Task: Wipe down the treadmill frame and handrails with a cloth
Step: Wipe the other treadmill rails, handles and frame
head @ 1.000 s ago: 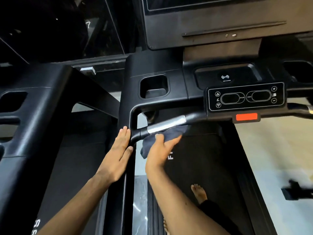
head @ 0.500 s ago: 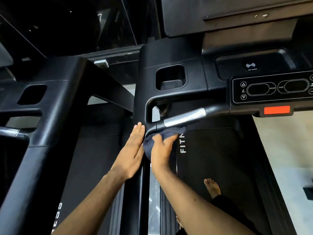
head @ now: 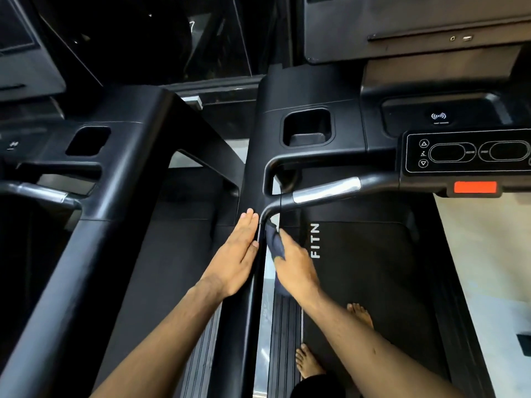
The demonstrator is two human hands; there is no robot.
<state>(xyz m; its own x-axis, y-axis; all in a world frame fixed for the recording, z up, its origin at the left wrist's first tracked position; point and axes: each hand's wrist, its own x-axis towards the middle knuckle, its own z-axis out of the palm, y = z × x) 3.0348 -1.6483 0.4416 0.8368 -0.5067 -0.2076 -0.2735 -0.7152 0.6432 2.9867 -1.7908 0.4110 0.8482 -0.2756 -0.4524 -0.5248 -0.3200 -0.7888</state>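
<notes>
A black treadmill frame (head: pixel 301 90) fills the right half of the view, with a front handlebar whose silver grip section (head: pixel 326 189) bends down into the left side handrail (head: pixel 260 254). My right hand (head: pixel 296 268) grips a dark grey cloth (head: pixel 274 242) against the inner side of that rail, just below the bend. My left hand (head: pixel 237 254) lies flat with straight fingers on the rail's outer side. Most of the cloth is hidden under my right hand.
A control panel (head: pixel 465 152) with an orange stop tab (head: pixel 475 187) sits at the right. The belt (head: pixel 373 268) carries white lettering, and my bare feet (head: pixel 359 314) stand on it. A second black treadmill (head: pixel 109 173) stands close on the left.
My right hand slid the cloth from under the silver grip, around the bend, down onto the side rail. The view shifted left and nearer; my left hand stayed flat on the rail.
</notes>
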